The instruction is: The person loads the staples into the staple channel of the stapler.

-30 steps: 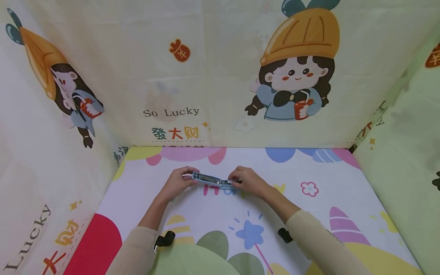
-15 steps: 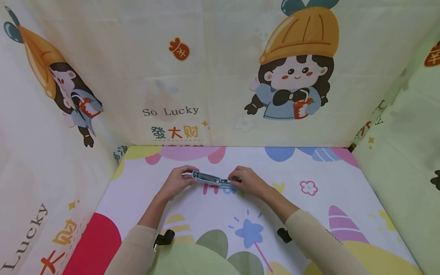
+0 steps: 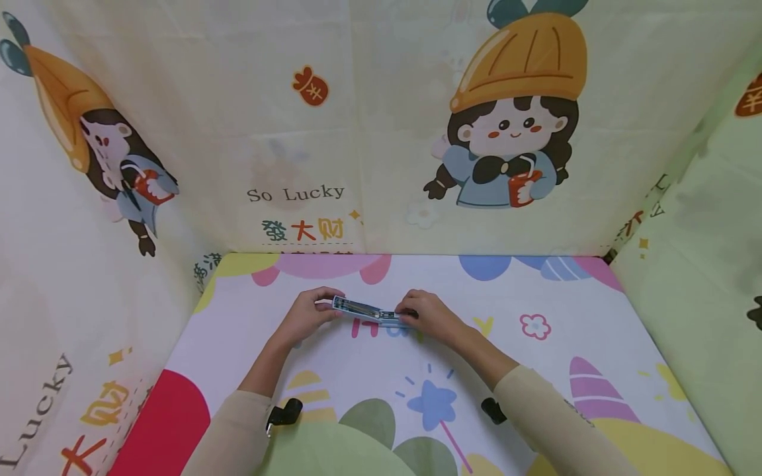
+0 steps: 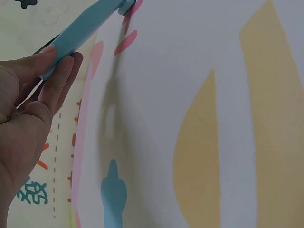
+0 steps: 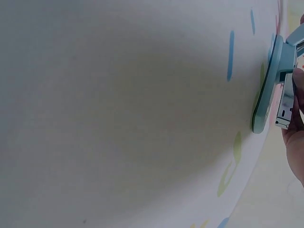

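A light blue stapler (image 3: 357, 309) is above the white printed surface (image 3: 369, 370), and it is unfolded at its hinge almost into one long line. Its upper arm reaches toward the left, with the inside showing upward. The base (image 5: 270, 92) and the metal rail (image 5: 286, 102) lie on the right half of the stapler, the base close to the surface; whether it touches, I cannot tell.

The left hand (image 3: 308, 316) pinches the far left end of the stapler between thumb and fingers. The right hand (image 3: 433, 316) has its fingers curled at the rail, on the right end of the stapler, but their exact contact is partly hidden.

I judge that the stapler is light and stiff, with smooth plastic and metal that can slip a little. The hinge seems the moving part, so holding only one half may let the other swing. The outer sides of the arm and the base look like the safest places to hold; the narrow rail offers less grip.
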A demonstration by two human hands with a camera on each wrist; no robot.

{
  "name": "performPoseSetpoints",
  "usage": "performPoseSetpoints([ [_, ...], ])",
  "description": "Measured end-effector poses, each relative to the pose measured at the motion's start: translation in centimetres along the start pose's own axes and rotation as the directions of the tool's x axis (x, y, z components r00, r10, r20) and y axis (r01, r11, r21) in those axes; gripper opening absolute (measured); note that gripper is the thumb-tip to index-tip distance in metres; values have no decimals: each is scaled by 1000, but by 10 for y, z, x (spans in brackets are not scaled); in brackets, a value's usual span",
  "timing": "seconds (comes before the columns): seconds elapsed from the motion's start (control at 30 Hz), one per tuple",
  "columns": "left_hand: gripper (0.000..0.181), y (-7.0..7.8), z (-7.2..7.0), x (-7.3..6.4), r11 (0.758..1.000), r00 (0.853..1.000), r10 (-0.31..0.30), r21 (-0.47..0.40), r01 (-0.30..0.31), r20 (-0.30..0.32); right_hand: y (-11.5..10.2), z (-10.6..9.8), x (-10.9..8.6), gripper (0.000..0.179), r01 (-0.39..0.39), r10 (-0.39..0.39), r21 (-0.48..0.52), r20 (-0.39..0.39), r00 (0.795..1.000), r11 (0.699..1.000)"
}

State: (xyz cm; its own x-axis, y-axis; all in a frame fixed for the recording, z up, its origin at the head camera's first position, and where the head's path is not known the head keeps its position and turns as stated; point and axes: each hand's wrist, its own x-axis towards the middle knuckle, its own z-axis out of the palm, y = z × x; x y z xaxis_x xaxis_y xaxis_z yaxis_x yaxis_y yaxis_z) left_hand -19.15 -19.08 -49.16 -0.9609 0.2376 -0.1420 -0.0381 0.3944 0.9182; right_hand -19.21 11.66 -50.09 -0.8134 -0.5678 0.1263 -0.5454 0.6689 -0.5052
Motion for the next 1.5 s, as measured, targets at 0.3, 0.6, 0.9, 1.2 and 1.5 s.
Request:
performPoseSetpoints([
  [0.3,36,-1,0,1,1000,1000,2,0,-2,10,2,3,-3,16,25,-25,-3,-28,999,1000],
  [0.6,36,1,0,1,1000,1000,12,-2,-12,5,2,2,-2,16,28,-27,9,-47,999,1000],
  [0.9,37,4,-1,0,1000,1000,0,21,0,-9,7,4,-2,17,55,-53,42,-49,997,998],
  [1.2,37,4,-1,-2,1000,1000,-15,24,15,-4,8,0,-4,22,132,-132,35,-5,991,991],
  [1.5,37,5,-1,-2,999,1000,5,41,-4,-5,10,-3,-2,26,159,-158,-17,48,986,987],
])
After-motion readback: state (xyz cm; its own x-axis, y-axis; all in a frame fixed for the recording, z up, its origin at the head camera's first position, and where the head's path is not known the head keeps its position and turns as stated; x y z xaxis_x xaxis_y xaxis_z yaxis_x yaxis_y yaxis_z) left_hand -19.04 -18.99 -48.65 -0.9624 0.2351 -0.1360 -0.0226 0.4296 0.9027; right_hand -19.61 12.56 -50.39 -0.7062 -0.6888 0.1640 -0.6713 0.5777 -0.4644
